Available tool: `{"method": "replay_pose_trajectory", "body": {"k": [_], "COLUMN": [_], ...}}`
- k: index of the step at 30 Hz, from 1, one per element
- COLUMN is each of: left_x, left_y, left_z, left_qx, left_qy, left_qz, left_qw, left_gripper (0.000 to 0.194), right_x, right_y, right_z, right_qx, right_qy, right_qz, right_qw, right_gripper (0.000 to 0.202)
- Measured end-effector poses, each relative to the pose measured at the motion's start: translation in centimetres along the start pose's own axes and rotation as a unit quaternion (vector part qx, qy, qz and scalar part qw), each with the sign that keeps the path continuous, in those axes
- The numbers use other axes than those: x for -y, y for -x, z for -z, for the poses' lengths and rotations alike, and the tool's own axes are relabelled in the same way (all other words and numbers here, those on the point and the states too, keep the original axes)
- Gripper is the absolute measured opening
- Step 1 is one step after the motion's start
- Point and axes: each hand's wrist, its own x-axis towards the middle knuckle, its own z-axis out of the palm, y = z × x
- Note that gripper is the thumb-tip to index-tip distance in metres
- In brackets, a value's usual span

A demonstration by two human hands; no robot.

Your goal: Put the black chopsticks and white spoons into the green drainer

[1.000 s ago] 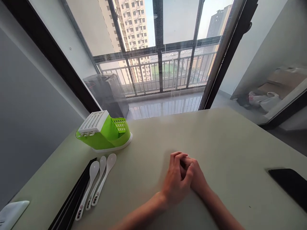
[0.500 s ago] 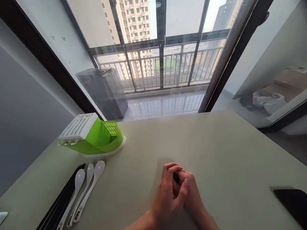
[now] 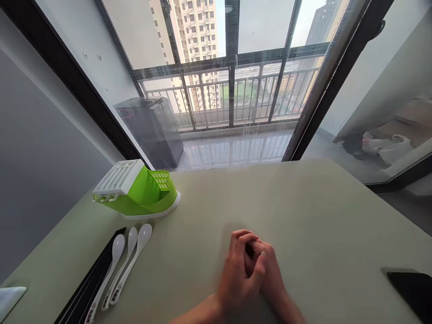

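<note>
My left hand (image 3: 238,275) lies closed over my right hand (image 3: 271,270) on the table, its fingers wrapped around it. The right hand is folded beneath, its fingers mostly hidden; only a dark gap shows between the two, and no object is visible in either. To the left, three white spoons (image 3: 130,265) lie side by side with bowls pointing away from me. Black chopsticks (image 3: 91,276) rest in a bundle along their left side. Behind these stands a green and white utensil holder (image 3: 141,198), with a slotted white top.
The pale table (image 3: 256,193) reaches to a glass door with a balcony beyond. A black flat object (image 3: 411,290) sits at the right edge. A white piece (image 3: 11,299) is partly cut off at lower left. A grey wall (image 3: 37,171) borders the left side.
The view has shifted slightly, so the spoons, chopsticks and holder appear a little farther right, and more of the white piece at lower left shows. My hands stay clasped in the same pose.
</note>
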Motion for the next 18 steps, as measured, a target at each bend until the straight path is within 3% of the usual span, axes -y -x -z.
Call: {"method": "replay_pose_trajectory", "body": {"k": [8, 18], "left_x": [0.18, 0.47], "left_y": [0.14, 0.65], "left_z": [0.30, 0.36], "left_qx": [0.019, 0.018], "left_qy": [0.007, 0.013], "left_qz": [-0.002, -0.001], "left_qw": [1.000, 1.000], "left_gripper": [0.028, 0.028], "right_x": [0.96, 0.27], "right_y": [-0.14, 0.42], "right_z": [0.68, 0.64], "right_qx": [0.001, 0.013], "right_qy": [-0.002, -0.006], "right_qz": [0.010, 0.003], "right_qw": [1.000, 1.000], "right_gripper": [0.032, 0.033]}}
